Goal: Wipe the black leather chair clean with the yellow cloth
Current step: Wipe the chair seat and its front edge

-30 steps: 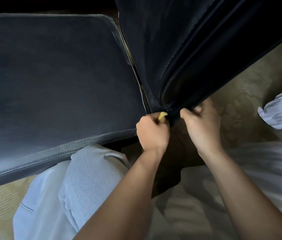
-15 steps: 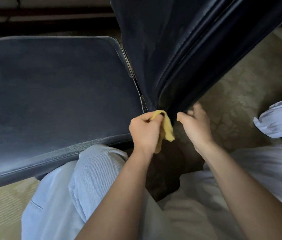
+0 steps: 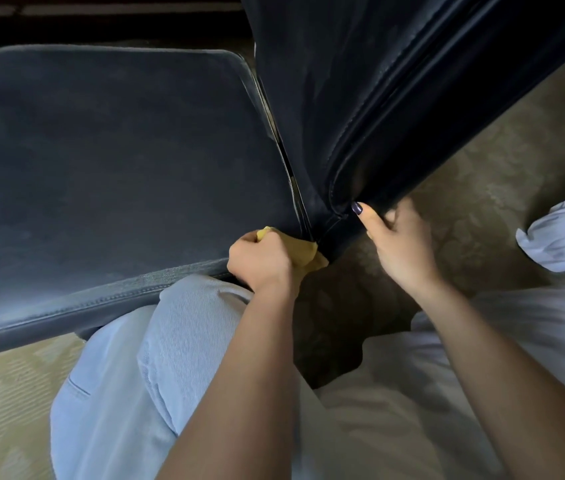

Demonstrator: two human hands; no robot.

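Left hand (image 3: 260, 261) clutches yellow cloth (image 3: 307, 252) (at seat (image 3: 118, 150) corner); right hand (image 3: 402, 247) grips backrest (image 3: 360, 98).

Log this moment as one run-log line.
left hand: grips yellow cloth at black leather chair seam | right hand: grips backrest lower edge | phase: wiping

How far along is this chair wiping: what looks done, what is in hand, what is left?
Done: nothing shows for certain; the seat looks dull and streaky. In hand: the left hand grips the yellow cloth at the crease between seat and upright panel; the right hand holds that panel's lower edge. Left: probably the seat and panel faces.
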